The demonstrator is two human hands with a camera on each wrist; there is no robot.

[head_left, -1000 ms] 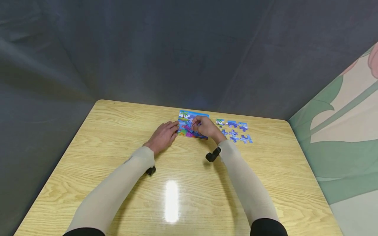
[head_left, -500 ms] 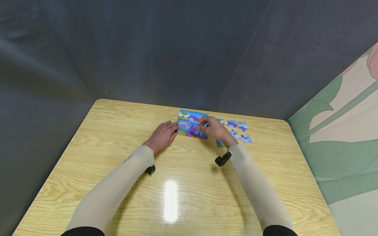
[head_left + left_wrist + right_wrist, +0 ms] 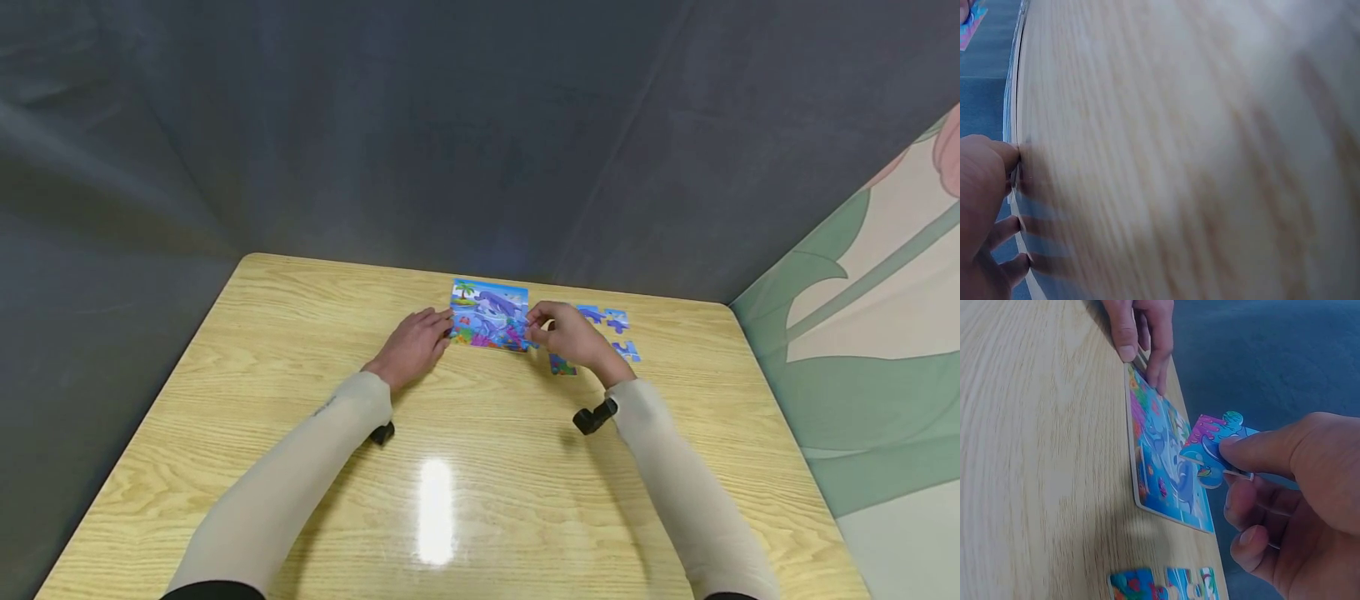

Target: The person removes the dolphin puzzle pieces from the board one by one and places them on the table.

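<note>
A puzzle board [image 3: 487, 312] with a dolphin and sea picture lies flat near the table's far edge. My left hand [image 3: 412, 346] rests at its left side, the fingertips touching that edge. Seen from the right wrist, the left thumb and fingers [image 3: 1161, 347] are at the board's end. My right hand [image 3: 573, 337] pinches a jigsaw piece [image 3: 1210, 440] with pink coral on blue between thumb and fingers. That piece is held up, apart from the board, by its right side. The left wrist view shows the left fingers [image 3: 1013, 269] low against the tabletop.
Several loose jigsaw pieces [image 3: 617, 321] lie right of the board, some hidden behind my right hand. One colourful piece [image 3: 562, 365] lies below that hand. A dark curtain [image 3: 480, 150] hangs behind the wooden table [image 3: 480, 433], and a floral cloth [image 3: 885, 333] stands at right.
My right hand has moved right, off the board toward the loose pieces, holding the jigsaw piece. More of the dolphin picture shows now. The left hand has stayed in place.
</note>
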